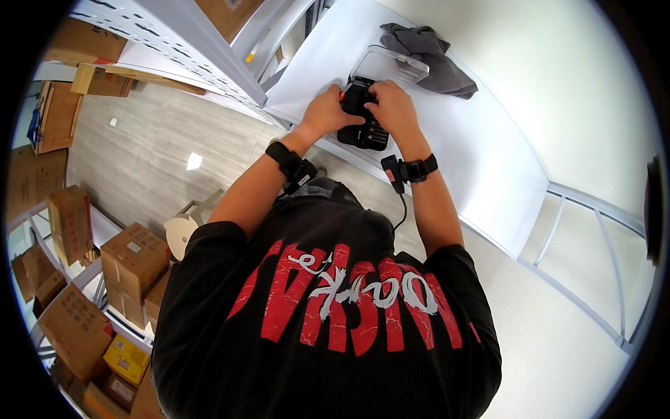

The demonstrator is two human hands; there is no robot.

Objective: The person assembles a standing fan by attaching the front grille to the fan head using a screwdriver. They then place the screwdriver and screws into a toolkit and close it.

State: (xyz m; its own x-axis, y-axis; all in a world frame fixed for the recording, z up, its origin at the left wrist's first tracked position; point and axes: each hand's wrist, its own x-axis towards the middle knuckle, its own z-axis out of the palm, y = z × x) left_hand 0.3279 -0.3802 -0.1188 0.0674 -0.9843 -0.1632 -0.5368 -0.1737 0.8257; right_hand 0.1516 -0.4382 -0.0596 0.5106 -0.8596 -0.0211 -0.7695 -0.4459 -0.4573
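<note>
Head view: the black case [356, 140] sits on the white table [481, 167], toward twelve o'clock. Left hand [328, 113] grips its nine o'clock side, maybe to keep it steady; right hand [396, 113] touches near two o'clock; can't tell if it pinches.

Fingers [383, 88] hide part of the black case [354, 103] from us; its silvery bits [375, 130] look too small to identify. Far right of the case, a dark object [654, 209] is cut off.

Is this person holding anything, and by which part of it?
Both hands touch a black, roughly rectangular, hard-looking object: the left hand at its left side, the right hand at its upper right. Whether either grips it cannot be told.
</note>
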